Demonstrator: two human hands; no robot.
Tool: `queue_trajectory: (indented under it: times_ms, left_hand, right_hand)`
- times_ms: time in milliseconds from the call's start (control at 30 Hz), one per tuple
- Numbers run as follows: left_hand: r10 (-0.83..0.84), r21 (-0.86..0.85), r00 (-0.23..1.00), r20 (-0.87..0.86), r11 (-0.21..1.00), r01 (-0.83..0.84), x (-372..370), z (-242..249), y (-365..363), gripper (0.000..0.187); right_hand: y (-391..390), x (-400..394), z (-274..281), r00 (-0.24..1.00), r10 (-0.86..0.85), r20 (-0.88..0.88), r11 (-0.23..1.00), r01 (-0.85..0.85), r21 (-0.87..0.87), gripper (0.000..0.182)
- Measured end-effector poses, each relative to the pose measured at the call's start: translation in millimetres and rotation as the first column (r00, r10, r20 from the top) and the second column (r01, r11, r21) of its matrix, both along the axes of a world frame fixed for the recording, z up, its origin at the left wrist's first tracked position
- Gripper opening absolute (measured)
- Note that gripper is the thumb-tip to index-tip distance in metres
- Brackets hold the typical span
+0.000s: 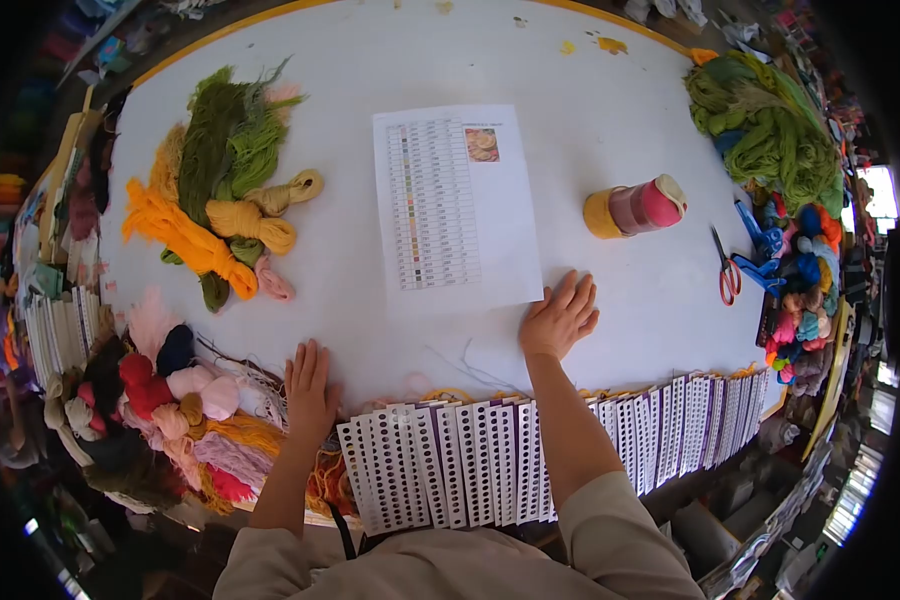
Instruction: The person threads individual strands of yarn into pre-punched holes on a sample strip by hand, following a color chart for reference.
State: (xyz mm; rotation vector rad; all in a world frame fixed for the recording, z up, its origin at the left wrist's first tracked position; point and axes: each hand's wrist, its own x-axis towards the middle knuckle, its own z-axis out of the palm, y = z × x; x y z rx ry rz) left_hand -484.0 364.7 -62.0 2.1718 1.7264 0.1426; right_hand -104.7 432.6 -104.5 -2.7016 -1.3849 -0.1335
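My left hand (311, 388) lies flat on the white table, palm down, between a heap of yarn and the row of punched cards. Nothing is in it. My right hand (560, 315) rests palm down with fingers spread, touching or very near the lower right corner of a printed sheet (505, 220). That sheet carries a table of rows with colour swatches and a small picture. Green yarn (210, 130), orange yarn (185, 235) and beige yarn (255, 220) lie together at the left. Right of the sheet is a pink and yellow thread cone (635, 207), lying tilted.
Punched white cards (470, 460) line the table's near edge. Mixed yarn balls (205, 390) pile up at the lower left. At the right are red-handled scissors (729, 275), blue-handled tools (760, 240), a green yarn heap (770, 130) and colourful small skeins (805, 300).
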Motion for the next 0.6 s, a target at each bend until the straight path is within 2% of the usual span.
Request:
queue_trajectory:
  times_ms: [100, 200, 600]
  left_hand:
    - [-0.03, -0.018, 0.996, -0.085, 0.999, 0.028, -9.9, -8.8, -12.6, 0.064]
    - [-0.039, 0.074, 0.997, -0.071, 0.996, 0.045, -10.4, -12.0, -15.4, 0.064]
    - [-0.018, 0.055, 0.991, -0.133, 0.998, 0.025, -9.5, -12.3, -14.4, 0.061]
  right_hand:
    - [-0.5, -1.2, 0.2, 1.0, 0.002, 0.008, 1.0, -0.002, 0.003, 0.053]
    - [-1.2, -1.8, -0.7, 1.0, 0.001, 0.012, 1.0, -0.001, 0.013, 0.052]
    - [-0.9, -1.6, -1.1, 1.0, -0.022, 0.007, 1.0, 0.022, 0.009, 0.051]
